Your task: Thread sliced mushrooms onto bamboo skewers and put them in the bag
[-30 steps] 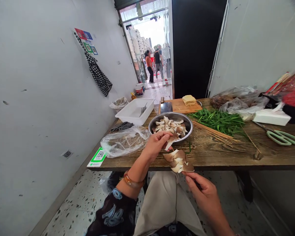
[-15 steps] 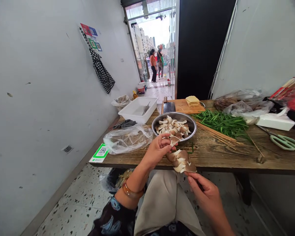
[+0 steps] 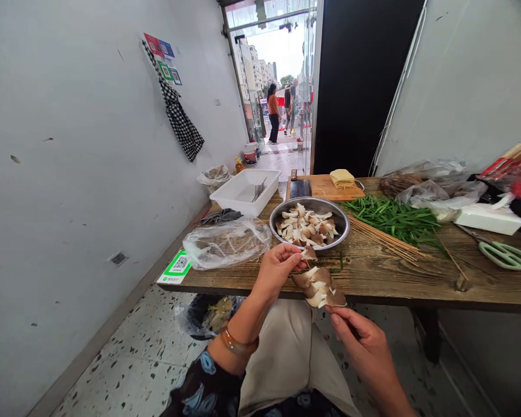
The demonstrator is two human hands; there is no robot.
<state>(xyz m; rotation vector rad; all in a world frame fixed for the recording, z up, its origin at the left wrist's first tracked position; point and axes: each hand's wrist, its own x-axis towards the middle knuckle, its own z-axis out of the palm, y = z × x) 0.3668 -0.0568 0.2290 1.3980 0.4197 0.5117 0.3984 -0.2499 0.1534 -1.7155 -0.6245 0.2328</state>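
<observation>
Several brown-and-white mushroom pieces (image 3: 320,286) sit bunched on a thin wooden skewer, most of which they hide. My right hand (image 3: 364,339) pinches the skewer's lower end, just below the bunch. Between the thumb and fingers of my left hand (image 3: 281,263) is a single mushroom piece (image 3: 309,253), close to the skewer's upper end. Whether the skewer pierces that piece I cannot make out. Just beyond my left hand stands a metal bowl (image 3: 344,231) filled with loose torn mushroom pieces (image 3: 306,223).
Bare skewers (image 3: 386,238) and cut green leaves (image 3: 395,217) lie right of the bowl, with green-handled scissors (image 3: 506,255) farther right. Behind are a cleaver (image 3: 300,189) and a cutting board (image 3: 323,186). A white tub (image 3: 232,200) and a plastic bag (image 3: 226,246) lie left. Below the table is a lined bin (image 3: 200,321).
My left hand has drawn its fingers together on the single mushroom piece and shifted slightly down. My right hand and the skewered bunch stay nearly in place.
</observation>
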